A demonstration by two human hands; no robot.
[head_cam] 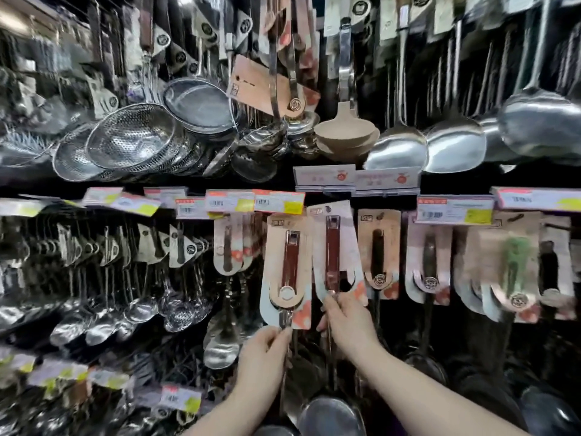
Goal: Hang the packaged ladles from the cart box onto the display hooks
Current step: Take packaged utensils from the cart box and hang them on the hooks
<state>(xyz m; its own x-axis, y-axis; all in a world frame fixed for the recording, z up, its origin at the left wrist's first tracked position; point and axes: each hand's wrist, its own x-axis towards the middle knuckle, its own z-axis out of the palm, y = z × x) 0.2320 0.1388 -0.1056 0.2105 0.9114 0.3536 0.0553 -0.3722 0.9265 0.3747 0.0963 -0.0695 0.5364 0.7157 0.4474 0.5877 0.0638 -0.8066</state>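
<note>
Packaged ladle A (287,272), a red-brown handle on a pale card, is in the middle display row just below the price labels (278,201). The left hand (267,350) has its grip pinched on the steel shaft under the card. Packaged ladle B (333,247), just right and slightly tilted, is pinched at the handle's lower end by the right hand (344,322). Whether either card sits on a hook cannot be told. Colanders (132,136) hang upper left.
</note>
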